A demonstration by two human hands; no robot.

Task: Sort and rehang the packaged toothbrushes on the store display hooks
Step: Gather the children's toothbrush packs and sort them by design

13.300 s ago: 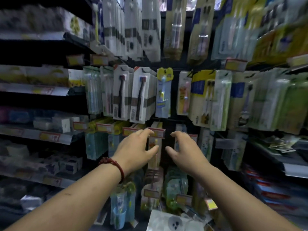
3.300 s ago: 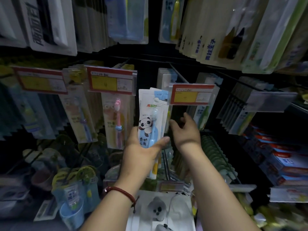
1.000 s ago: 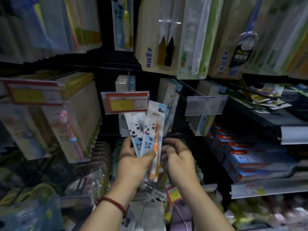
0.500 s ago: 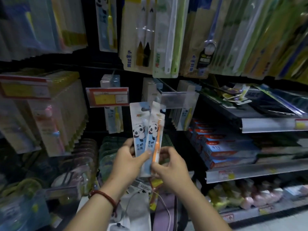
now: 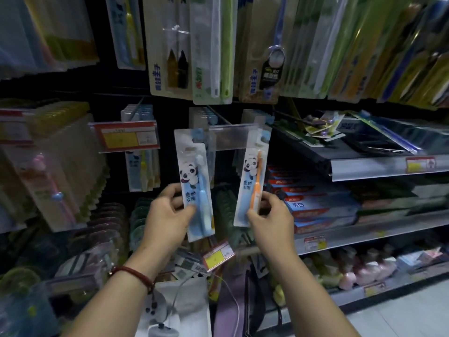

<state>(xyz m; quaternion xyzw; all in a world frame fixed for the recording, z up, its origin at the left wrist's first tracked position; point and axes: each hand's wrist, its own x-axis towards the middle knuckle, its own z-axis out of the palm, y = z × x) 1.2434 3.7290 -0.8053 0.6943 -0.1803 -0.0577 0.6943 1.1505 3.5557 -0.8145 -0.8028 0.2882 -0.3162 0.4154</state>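
Observation:
My left hand (image 5: pixel 167 215) grips a panda-printed pack with a blue toothbrush (image 5: pixel 196 186), held upright in front of the display. My right hand (image 5: pixel 269 215) grips a second panda pack with an orange toothbrush (image 5: pixel 254 186) by its lower end, tilted slightly right. The two packs are apart, side by side. Just above them a display hook with a blank clear label holder (image 5: pixel 233 139) juts forward, the orange pack's top near its right end. To the left another hook carries a red and yellow price tag (image 5: pixel 126 137) with similar packs (image 5: pixel 142 171) hanging behind it.
Larger toothbrush packs (image 5: pixel 211 49) hang in a row overhead. Pink child brushes (image 5: pixel 48 171) fill the hooks at left. Shelves at right hold toothpaste boxes (image 5: pixel 315 205) and loose packs (image 5: pixel 323 125). A white bag (image 5: pixel 170 307) and purple strap hang below my arms.
The two panda packs were held together in my left hand; my right hand has pulled the orange one away to the right, so each hand now holds one pack.

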